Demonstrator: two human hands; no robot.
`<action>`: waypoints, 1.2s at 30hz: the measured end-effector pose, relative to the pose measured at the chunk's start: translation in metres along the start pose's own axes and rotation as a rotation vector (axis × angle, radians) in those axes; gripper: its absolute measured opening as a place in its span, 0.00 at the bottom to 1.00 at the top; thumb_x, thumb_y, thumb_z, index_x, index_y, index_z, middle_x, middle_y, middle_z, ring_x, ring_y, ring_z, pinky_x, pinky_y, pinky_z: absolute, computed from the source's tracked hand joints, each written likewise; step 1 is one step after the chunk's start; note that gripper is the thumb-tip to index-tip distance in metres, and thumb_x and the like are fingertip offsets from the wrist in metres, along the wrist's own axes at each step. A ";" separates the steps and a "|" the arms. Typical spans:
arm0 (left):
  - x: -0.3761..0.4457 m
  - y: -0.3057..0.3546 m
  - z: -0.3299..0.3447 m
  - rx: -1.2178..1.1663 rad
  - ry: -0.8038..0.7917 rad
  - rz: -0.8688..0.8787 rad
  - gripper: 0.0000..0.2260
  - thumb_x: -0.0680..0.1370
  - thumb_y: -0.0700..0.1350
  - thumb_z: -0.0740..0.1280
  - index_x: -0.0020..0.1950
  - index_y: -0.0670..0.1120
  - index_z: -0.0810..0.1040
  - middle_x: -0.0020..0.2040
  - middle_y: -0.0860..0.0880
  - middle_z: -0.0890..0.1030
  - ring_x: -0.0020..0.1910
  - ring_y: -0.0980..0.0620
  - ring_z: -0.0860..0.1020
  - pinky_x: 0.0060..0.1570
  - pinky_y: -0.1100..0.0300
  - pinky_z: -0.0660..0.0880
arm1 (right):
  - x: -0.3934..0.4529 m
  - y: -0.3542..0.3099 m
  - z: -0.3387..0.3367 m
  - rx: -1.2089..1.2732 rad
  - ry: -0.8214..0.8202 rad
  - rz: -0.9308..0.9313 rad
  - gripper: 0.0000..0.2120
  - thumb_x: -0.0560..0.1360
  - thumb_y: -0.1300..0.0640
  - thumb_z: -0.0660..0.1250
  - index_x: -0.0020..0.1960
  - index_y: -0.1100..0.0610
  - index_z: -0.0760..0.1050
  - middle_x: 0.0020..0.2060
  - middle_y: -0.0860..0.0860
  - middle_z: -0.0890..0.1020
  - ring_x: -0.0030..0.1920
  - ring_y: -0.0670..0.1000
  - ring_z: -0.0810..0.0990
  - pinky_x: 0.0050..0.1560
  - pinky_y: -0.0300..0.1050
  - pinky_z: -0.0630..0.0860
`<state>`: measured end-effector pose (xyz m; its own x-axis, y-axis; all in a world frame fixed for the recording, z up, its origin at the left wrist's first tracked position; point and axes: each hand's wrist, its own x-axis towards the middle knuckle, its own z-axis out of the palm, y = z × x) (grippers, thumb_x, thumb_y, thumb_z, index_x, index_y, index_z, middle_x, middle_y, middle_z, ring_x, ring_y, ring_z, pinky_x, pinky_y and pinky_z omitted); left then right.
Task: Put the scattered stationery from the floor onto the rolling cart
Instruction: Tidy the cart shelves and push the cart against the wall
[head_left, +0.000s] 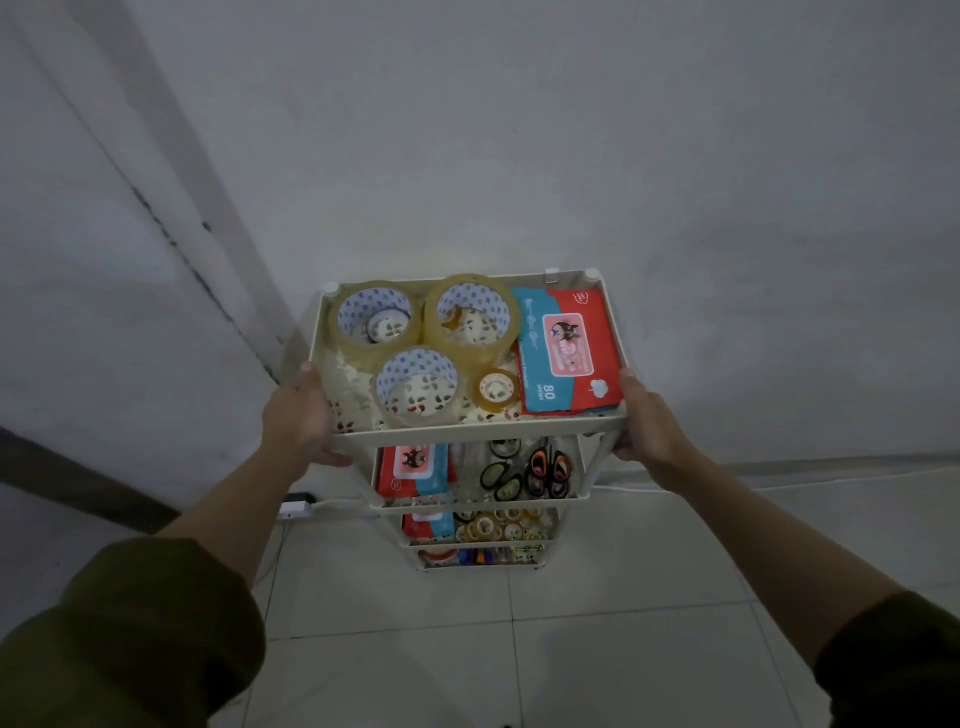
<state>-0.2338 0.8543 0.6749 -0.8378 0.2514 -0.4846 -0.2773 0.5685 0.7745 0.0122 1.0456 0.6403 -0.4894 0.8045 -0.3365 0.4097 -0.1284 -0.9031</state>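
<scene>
Two green sleeves (130, 639) sit nearest the camera, bare forearms reaching forward over the tiled floor (571, 649). The left hand (298, 418) grips the left edge of the cart (467, 431) at its top tier, fingers curled under the rim. The right hand (644, 423) grips the right edge the same way, thumb up against the corner. The cart stands on the floor against the wall (519, 156). Its lower tiers show a bottom shelf of small coloured items too dim to name, then small tape rolls (493, 527), then scissors (545, 470) beside a wipes pack (413, 467). On the top tier lie three big tape rolls (418, 387), one small roll (496, 388) and a red-and-blue pack (569, 351) at the right. A white plug strip (296, 506) lies on the floor left of the cart.
</scene>
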 end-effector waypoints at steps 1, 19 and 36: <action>-0.001 0.000 -0.001 -0.008 -0.018 0.001 0.28 0.79 0.60 0.49 0.65 0.39 0.69 0.56 0.37 0.75 0.47 0.32 0.78 0.21 0.50 0.77 | -0.001 0.001 0.000 -0.003 -0.005 0.000 0.28 0.80 0.42 0.45 0.39 0.53 0.78 0.36 0.55 0.82 0.34 0.50 0.76 0.36 0.42 0.70; -0.022 -0.072 0.006 -0.268 -0.307 0.428 0.10 0.75 0.55 0.62 0.55 0.55 0.72 0.51 0.58 0.77 0.50 0.59 0.76 0.51 0.50 0.75 | -0.029 0.044 0.013 0.064 0.180 -0.234 0.37 0.58 0.18 0.49 0.49 0.44 0.75 0.49 0.53 0.81 0.48 0.47 0.80 0.47 0.45 0.75; 0.048 -0.170 0.072 0.049 -0.044 0.616 0.05 0.81 0.42 0.54 0.47 0.43 0.67 0.38 0.52 0.74 0.37 0.58 0.75 0.29 0.74 0.71 | 0.031 0.144 0.043 -0.131 0.320 -0.462 0.09 0.81 0.52 0.49 0.52 0.57 0.62 0.37 0.49 0.74 0.41 0.48 0.76 0.39 0.36 0.69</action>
<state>-0.1930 0.8259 0.4904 -0.8168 0.5762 0.0283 0.2735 0.3435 0.8984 0.0231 1.0270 0.4884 -0.3910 0.8981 0.2012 0.3108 0.3346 -0.8896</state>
